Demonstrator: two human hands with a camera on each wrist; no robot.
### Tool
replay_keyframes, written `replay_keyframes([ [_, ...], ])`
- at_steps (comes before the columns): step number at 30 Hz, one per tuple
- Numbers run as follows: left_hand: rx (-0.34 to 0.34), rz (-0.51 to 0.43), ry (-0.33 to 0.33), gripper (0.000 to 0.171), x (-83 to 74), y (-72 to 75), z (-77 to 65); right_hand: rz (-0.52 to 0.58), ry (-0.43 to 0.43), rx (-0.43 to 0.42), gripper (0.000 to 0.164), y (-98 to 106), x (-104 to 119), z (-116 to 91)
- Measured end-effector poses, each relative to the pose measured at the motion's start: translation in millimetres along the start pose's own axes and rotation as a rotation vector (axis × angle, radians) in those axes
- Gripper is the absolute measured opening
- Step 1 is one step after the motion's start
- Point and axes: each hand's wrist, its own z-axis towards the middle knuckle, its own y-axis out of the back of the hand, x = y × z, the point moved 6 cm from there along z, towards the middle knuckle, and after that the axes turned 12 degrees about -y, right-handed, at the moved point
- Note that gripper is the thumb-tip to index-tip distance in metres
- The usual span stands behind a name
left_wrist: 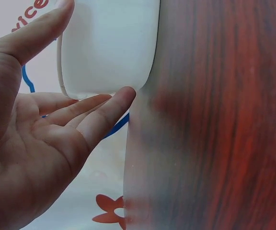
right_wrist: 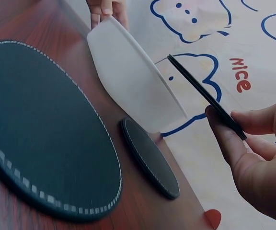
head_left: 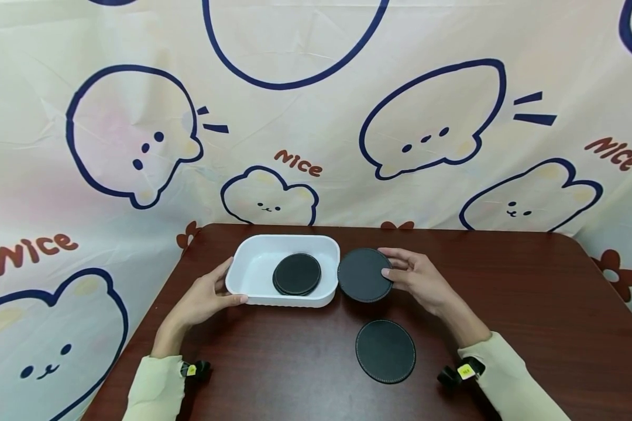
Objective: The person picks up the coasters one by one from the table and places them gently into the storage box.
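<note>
My left hand [head_left: 204, 295] holds the left end of a white rectangular dish [head_left: 237, 286], thumb at the near corner, fingers [left_wrist: 104, 115] along its end. Inside the dish lie stacked round black coasters [head_left: 297, 273]. Just right of the dish, my right hand [head_left: 418, 278] pinches another black coaster [head_left: 365, 275] by its right edge; the right wrist view shows this coaster [right_wrist: 202, 91] edge-on, tilted above the table. Below it a stitched coaster [right_wrist: 150, 158] lies near the dish, hidden in the head view. Closer to me rests one more coaster [head_left: 385, 351] with a stitched rim.
The dark brown wooden table [head_left: 532, 304] extends to both sides and toward me. Behind it hangs a pale cloth [head_left: 337, 128] printed with blue cartoon outlines. Each wrist wears a small black camera [head_left: 460, 372] on a strap.
</note>
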Motion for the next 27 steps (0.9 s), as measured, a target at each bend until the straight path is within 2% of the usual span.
replay_keyframes([
  [13,-0.001,0.014,-0.006,0.110,-3.1,1.2,1.5,0.015,0.004,0.024,0.061,-23,10,16],
  [20,-0.001,0.010,-0.006,0.110,-1.9,1.5,1.7,0.056,0.012,0.056,0.061,-35,15,24],
  [27,0.006,0.001,0.007,0.111,0.0,1.0,0.0,0.082,-0.006,0.050,0.060,-46,20,32],
])
